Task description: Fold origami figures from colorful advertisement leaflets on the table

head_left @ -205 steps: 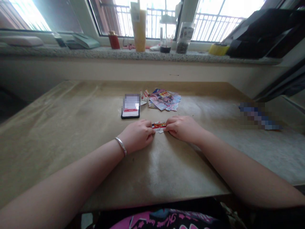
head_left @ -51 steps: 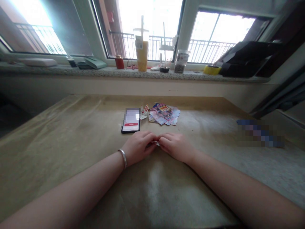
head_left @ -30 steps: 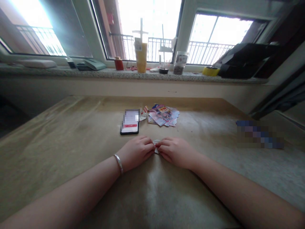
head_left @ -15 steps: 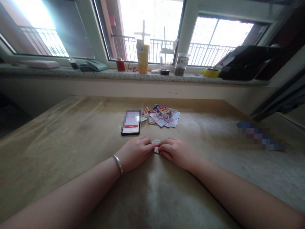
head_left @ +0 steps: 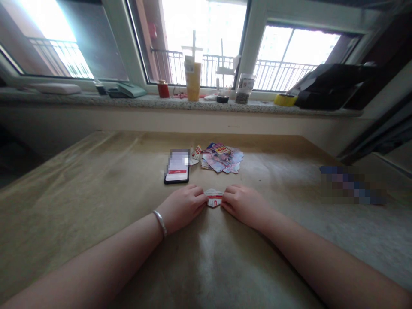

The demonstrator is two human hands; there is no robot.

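Two opposite edges of the folded paper (head_left: 214,198) are gripped, one by the left hand's (head_left: 186,203) bent fingers, one by the right's (head_left: 243,204). More of its red-striped face is exposed than half a second earlier, the right hand having been shifted outward. Nearer the table's (head_left: 80,206) far edge, the phone (head_left: 177,175) and card pile (head_left: 223,159) are left undisturbed.

This looks like a home: cluttered windowsill (head_left: 128,102), balcony railing (head_left: 283,74).
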